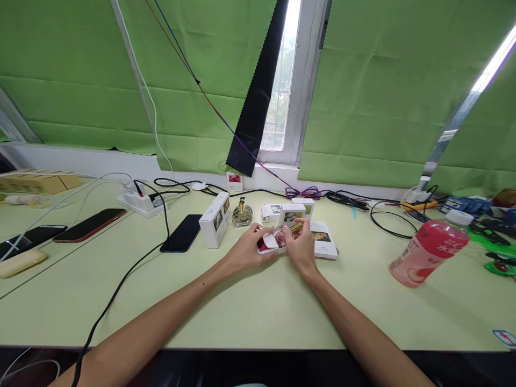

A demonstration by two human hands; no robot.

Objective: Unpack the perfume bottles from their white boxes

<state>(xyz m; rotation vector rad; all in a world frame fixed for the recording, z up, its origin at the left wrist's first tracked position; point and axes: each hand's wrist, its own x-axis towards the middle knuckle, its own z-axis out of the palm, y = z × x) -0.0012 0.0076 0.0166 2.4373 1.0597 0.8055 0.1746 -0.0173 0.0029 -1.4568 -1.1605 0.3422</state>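
Both hands meet over the middle of the table. My left hand (250, 248) is closed round a small white box (266, 243) with a dark pink picture and a raised flap. My right hand (300, 244) has its fingers wrapped round a glass bottle (280, 236) with pink inside and a gold cap, which lies at the box's opening. Just behind and beside the hands are white boxes with flower pictures, one upright (292, 213) and one lying flat (323, 241). To the left stand a round glass bottle (242, 214) and more upright white boxes (215, 220).
A black phone (181, 233) lies left of the boxes, beside a black cable and a white power strip (141, 202). Two more phones are farther left. A pink drink bottle (429, 251) stands at the right. Cables run along the window wall.
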